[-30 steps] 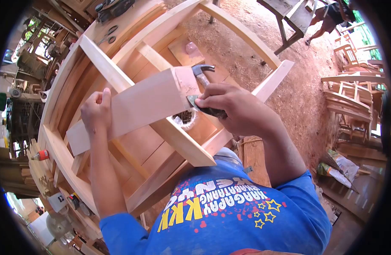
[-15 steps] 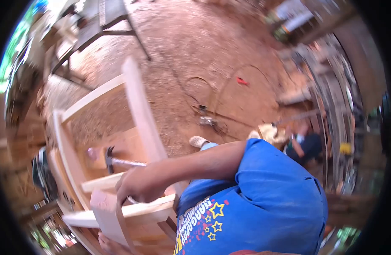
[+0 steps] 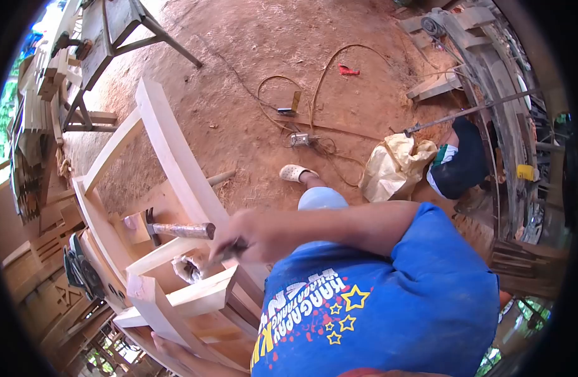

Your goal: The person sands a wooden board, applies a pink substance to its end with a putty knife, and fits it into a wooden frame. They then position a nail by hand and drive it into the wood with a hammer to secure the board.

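My right hand [image 3: 245, 235], slightly blurred, is closed around something small and dark. It is raised over a pale wooden frame [image 3: 169, 151], close to the handle end of a hammer [image 3: 181, 230]. The hammer lies across the frame with its dark claw head to the left. Low in the view, my left hand [image 3: 166, 347] grips the side of a squared wooden piece [image 3: 156, 301]; part of that hand is hidden behind the wood. This piece crosses a rail [image 3: 201, 296] of the frame. A crumpled whitish wad [image 3: 188, 269] sits between the rails, below my right hand.
On the dirt floor lie a cord [image 3: 314, 81], a small metal box [image 3: 299, 139] and a red object [image 3: 348, 70]. A pale sack [image 3: 392, 166] stands near another person in dark clothing [image 3: 468, 160]. Timber [image 3: 490, 69] is piled at right; a wooden bench [image 3: 119, 38] stands upper left.
My right hand has lifted off the rail and moved away from the wooden piece, toward the hammer's handle end. The whitish wad now shows. My left hand stays on the wooden piece.
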A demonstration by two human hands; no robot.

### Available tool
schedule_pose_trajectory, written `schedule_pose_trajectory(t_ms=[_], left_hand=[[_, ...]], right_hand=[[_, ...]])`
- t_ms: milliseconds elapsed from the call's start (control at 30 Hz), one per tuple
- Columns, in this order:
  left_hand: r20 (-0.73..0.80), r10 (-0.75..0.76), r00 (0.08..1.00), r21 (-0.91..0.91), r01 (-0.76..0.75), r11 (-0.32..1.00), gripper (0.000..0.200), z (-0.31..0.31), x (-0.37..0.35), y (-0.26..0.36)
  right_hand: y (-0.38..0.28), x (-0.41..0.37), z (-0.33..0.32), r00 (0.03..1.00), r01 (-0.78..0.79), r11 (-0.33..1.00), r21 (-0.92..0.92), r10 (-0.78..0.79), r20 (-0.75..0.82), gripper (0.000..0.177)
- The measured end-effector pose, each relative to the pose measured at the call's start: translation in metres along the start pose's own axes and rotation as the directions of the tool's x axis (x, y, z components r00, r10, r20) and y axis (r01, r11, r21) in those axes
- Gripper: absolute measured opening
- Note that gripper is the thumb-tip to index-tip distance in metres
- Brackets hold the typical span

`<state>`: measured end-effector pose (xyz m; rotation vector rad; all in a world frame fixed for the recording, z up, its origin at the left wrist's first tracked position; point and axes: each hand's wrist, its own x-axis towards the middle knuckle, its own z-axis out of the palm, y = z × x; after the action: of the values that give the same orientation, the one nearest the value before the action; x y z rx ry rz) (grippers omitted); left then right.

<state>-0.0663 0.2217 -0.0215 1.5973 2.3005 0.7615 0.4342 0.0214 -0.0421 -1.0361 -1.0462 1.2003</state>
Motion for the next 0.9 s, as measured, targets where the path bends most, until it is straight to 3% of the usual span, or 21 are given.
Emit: schedule_pose_trajectory(t_ms=[67, 167, 500, 633, 667, 733, 800, 833, 900], left_hand=[[0.002, -0.005, 1.000, -0.010, 0.005, 1.000, 0.044, -0.007, 0.002, -0.007], [-0.006, -0.006, 1.000, -0.027, 0.006, 1.000, 0.044, -0.012, 0.004, -0.016], [0.066, 0.094, 0.993, -0.098, -0.087, 0.991, 0.043, -0.006, 0.009, -0.027], [0.112, 0.240, 0.964, -0.147, -0.223, 0.964, 0.042, 0.005, 0.017, -0.019], [0.102, 0.291, 0.951, -0.153, -0.274, 0.949, 0.042, 0.003, 0.020, -0.016], [0.054, 0.366, 0.929, -0.128, -0.357, 0.925, 0.042, -0.001, 0.018, -0.013], [-0.066, 0.378, 0.923, 0.082, -0.373, 0.924, 0.039, -0.008, -0.001, 0.006], [-0.081, 0.353, 0.932, 0.048, -0.350, 0.935, 0.038, -0.012, -0.009, 0.015], [-0.081, 0.331, 0.940, -0.028, -0.334, 0.942, 0.036, -0.016, -0.020, 0.031]], right_hand=[[-0.001, -0.012, -0.019, 0.993, -0.100, 0.993, -0.058, 0.096, -0.061, 0.032], [-0.003, -0.022, -0.028, 0.956, -0.255, 0.967, 0.022, 0.256, -0.146, 0.029], [-0.015, -0.046, 0.026, 0.949, -0.290, 0.935, -0.204, 0.254, -0.187, 0.030], [-0.012, -0.063, 0.050, 0.942, -0.215, 0.976, -0.019, 0.203, -0.267, 0.028], [-0.019, -0.065, 0.052, 0.944, -0.237, 0.971, -0.041, 0.220, -0.245, 0.028], [-0.017, -0.068, 0.057, 0.938, -0.171, 0.974, 0.147, 0.207, -0.278, 0.030], [-0.016, -0.062, 0.054, 0.954, -0.110, 0.969, 0.221, 0.165, -0.250, 0.035], [-0.020, -0.059, 0.048, 0.960, -0.074, 0.977, 0.199, 0.124, -0.250, 0.040], [-0.036, -0.051, 0.042, 0.953, -0.136, 0.936, 0.324, 0.214, -0.216, 0.045]])
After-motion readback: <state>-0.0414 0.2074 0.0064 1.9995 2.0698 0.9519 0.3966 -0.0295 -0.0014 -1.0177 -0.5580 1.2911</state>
